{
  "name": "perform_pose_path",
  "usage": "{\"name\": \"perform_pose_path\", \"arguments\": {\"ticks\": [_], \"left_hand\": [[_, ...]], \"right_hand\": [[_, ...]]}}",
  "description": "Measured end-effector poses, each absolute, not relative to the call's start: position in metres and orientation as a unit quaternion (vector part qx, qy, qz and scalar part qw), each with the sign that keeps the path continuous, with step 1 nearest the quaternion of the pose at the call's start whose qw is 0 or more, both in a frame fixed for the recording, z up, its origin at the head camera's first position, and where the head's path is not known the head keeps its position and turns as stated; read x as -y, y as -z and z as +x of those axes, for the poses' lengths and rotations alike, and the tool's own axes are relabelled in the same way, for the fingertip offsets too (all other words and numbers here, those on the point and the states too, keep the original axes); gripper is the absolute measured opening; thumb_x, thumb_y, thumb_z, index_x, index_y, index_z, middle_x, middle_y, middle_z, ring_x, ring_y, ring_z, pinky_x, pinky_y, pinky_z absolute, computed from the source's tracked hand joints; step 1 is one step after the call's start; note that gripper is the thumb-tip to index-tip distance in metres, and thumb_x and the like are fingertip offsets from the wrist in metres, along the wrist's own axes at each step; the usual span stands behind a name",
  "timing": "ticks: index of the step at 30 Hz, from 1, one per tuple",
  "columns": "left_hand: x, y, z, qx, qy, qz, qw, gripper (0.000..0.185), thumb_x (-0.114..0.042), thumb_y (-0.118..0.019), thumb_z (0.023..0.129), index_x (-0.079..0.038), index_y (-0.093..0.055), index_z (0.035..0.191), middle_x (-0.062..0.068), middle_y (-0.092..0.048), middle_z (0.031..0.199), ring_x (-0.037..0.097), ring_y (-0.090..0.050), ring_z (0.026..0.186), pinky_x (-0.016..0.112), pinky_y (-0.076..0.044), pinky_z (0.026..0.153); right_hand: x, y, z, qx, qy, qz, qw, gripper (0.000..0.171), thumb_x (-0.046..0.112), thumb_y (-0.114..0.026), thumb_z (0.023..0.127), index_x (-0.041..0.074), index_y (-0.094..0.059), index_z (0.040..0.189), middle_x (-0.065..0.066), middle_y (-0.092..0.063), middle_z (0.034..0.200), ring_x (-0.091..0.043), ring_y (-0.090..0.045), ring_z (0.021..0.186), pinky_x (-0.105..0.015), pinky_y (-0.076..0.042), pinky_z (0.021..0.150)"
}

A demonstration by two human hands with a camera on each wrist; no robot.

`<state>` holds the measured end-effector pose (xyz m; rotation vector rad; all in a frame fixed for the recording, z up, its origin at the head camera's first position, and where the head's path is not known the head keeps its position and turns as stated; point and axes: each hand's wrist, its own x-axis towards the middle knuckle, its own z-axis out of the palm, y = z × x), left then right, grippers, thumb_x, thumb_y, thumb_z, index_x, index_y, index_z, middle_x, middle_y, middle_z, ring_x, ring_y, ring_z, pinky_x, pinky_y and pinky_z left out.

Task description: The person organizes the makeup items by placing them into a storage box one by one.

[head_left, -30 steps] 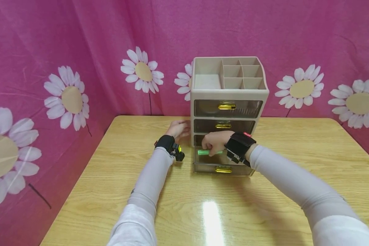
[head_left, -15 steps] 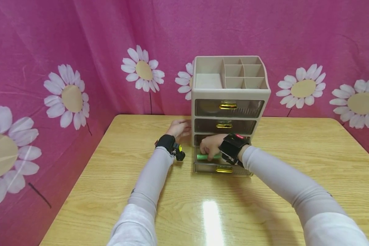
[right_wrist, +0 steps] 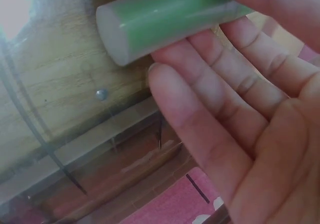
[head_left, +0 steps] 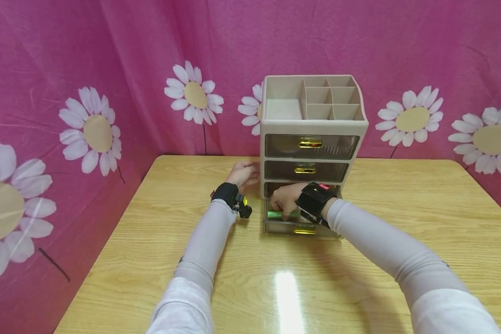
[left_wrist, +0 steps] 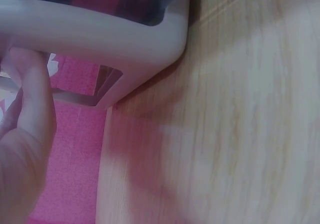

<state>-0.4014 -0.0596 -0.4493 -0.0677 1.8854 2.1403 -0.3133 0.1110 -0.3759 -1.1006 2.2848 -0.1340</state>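
The bottom drawer (head_left: 302,227) of the beige organizer (head_left: 313,125) stands pulled out, and the green tube (head_left: 277,214) is already low inside it, held between the thumb and fingers (right_wrist: 215,78) of the right hand (head_left: 285,198). By the look of it, what is left is letting go and sliding the drawer shut. The left hand (head_left: 243,175) rests against the organizer's side, its fingers (left_wrist: 30,98) touching the wall and gripping nothing, on the tabletop (head_left: 192,260).
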Motion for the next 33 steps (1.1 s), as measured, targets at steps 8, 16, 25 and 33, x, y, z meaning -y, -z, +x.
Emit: {"name": "perform_pose_path", "arguments": {"ticks": [8, 16, 25, 33], "left_hand": [[0.059, 0.481, -0.432, -0.654, -0.743, -0.022, 0.142, 0.038, -0.007, -0.057, 0.088, -0.002, -0.052, 0.126, 0.015, -0.061, 0.102, 0.025, -0.061, 0.088, 0.034, -0.054, 0.076], [0.062, 0.514, -0.463, -0.622, -0.769, -0.016, 0.148, 0.04, -0.008, -0.056, 0.088, -0.006, -0.051, 0.128, 0.014, -0.063, 0.103, 0.024, -0.062, 0.089, 0.035, -0.054, 0.078], [0.06, 0.505, -0.458, -0.652, -0.743, -0.036, 0.145, 0.044, -0.007, -0.052, 0.091, -0.002, -0.043, 0.134, 0.016, -0.058, 0.111, 0.026, -0.06, 0.095, 0.035, -0.053, 0.08], [0.06, 0.45, -0.403, -0.652, -0.742, -0.018, 0.151, 0.042, -0.008, -0.056, 0.09, -0.002, -0.047, 0.13, 0.015, -0.059, 0.111, 0.023, -0.06, 0.095, 0.032, -0.052, 0.082]], "right_hand": [[-0.115, 0.367, -0.309, -0.854, 0.052, -0.423, 0.3, 0.021, 0.005, -0.075, 0.067, 0.006, -0.056, 0.077, 0.007, -0.046, 0.062, -0.006, -0.042, 0.058, -0.017, -0.037, 0.053], [-0.129, 0.339, -0.295, -0.854, 0.057, -0.445, 0.264, 0.021, 0.01, -0.069, 0.078, 0.002, -0.06, 0.095, -0.003, -0.06, 0.08, -0.01, -0.053, 0.072, -0.023, -0.046, 0.066], [-0.152, 0.31, -0.263, -0.868, 0.091, -0.457, 0.169, 0.03, 0.014, -0.063, 0.086, 0.003, -0.057, 0.114, -0.012, -0.06, 0.11, -0.024, -0.056, 0.101, -0.039, -0.047, 0.088], [-0.19, 0.296, -0.222, -0.896, 0.076, -0.435, 0.047, 0.037, 0.014, -0.068, 0.083, 0.005, -0.057, 0.117, -0.007, -0.06, 0.114, -0.021, -0.057, 0.104, -0.038, -0.049, 0.088]]}}
